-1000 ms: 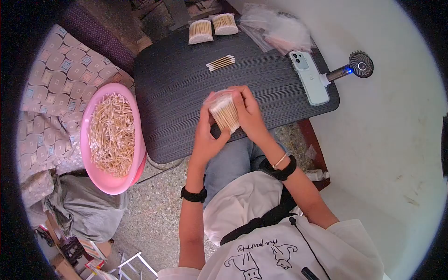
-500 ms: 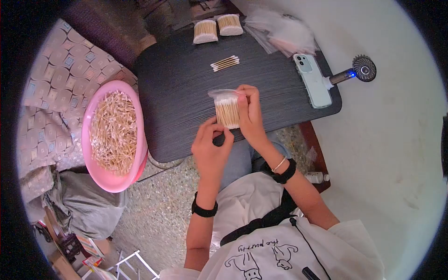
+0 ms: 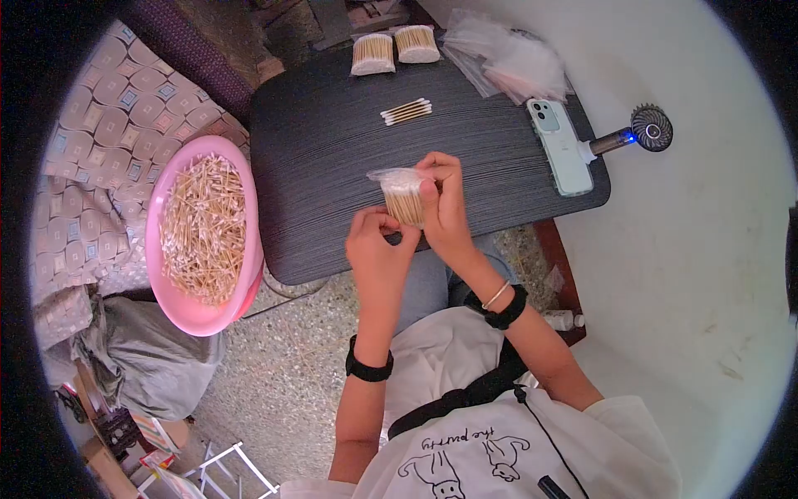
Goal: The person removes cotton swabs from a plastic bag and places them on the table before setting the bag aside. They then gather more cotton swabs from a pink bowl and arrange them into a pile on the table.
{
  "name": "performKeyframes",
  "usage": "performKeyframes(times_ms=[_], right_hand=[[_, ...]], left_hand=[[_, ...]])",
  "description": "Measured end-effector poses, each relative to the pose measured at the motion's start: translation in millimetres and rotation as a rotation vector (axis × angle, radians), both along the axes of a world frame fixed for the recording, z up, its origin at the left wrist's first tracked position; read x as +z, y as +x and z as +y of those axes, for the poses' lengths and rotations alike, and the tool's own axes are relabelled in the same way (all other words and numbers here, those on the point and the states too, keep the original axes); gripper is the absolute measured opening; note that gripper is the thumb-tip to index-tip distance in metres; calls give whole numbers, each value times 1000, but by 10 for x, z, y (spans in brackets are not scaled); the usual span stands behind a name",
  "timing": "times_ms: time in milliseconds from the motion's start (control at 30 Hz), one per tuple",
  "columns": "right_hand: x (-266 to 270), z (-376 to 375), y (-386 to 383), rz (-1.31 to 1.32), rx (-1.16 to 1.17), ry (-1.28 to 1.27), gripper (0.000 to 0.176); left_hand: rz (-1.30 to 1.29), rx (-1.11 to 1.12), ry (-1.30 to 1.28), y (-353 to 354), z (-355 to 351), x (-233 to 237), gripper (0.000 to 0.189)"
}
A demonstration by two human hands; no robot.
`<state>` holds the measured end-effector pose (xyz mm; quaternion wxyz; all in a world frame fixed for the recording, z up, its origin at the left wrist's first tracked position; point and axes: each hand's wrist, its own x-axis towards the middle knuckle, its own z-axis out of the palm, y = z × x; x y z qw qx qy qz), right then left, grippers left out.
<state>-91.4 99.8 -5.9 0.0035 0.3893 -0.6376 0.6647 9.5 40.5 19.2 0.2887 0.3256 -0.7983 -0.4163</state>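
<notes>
1. The left hand (image 3: pixel 378 249) pinches the lower edge of a clear, thin plastic bag of cotton swabs (image 3: pixel 404 204) between thumb and fingers.
2. The right hand (image 3: pixel 445 204) is clamped on the bag's right side, thumb in front. The bag is over the near part of the worktop, its slim tan sticks packed side by side, fluffy white tips at the top, loose film flaring at the mouth.
3. Left of the worktop, an oval, smooth pink plastic basin (image 3: pixel 197 314) holds a tangled heap of loose swabs (image 3: pixel 204 224).
4. The black worktop (image 3: pixel 324 166) has rounded corners and a fine, streaked grain.
5. On its right lies a pale, glossy phone (image 3: pixel 559 150), beside a round, ribbed black fan (image 3: pixel 652 127).
6. Farther in, a small row of tan, white-tipped swabs (image 3: pixel 407 111) lies flat.
7. At the far edge are two plump swab packs (image 3: pixel 372 54) and crinkled, translucent plastic bags (image 3: pixel 507 58).
</notes>
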Motion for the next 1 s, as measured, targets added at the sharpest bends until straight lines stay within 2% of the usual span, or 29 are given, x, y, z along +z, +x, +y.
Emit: performKeyframes(times_ms=[167,267,367,467,567,767,867,1000], right_hand=[[4,7,16,43,-3,12,13],[16,5,32,50,-10,16,13],[16,6,33,67,-21,16,14],[17,-1,33,27,-44,23,15],[8,-3,13,-55,-75,28,16],[-7,-8,-14,-96,-113,27,17],[-16,-29,4,-83,-107,21,16],[-12,-5,-8,-69,-109,51,15]], left_hand=[[-75,38,-199,-27,57,-21,16],[-154,17,-177,-37,89,-1,14],[-291,19,-299,-52,107,9,14],[-312,36,-414,-37,82,-71,15],[-288,-2,-217,23,84,68,13],[-46,-2,282,129,91,187,21],[147,22,478,133,108,68,26],[205,81,500,89,88,-28,26]])
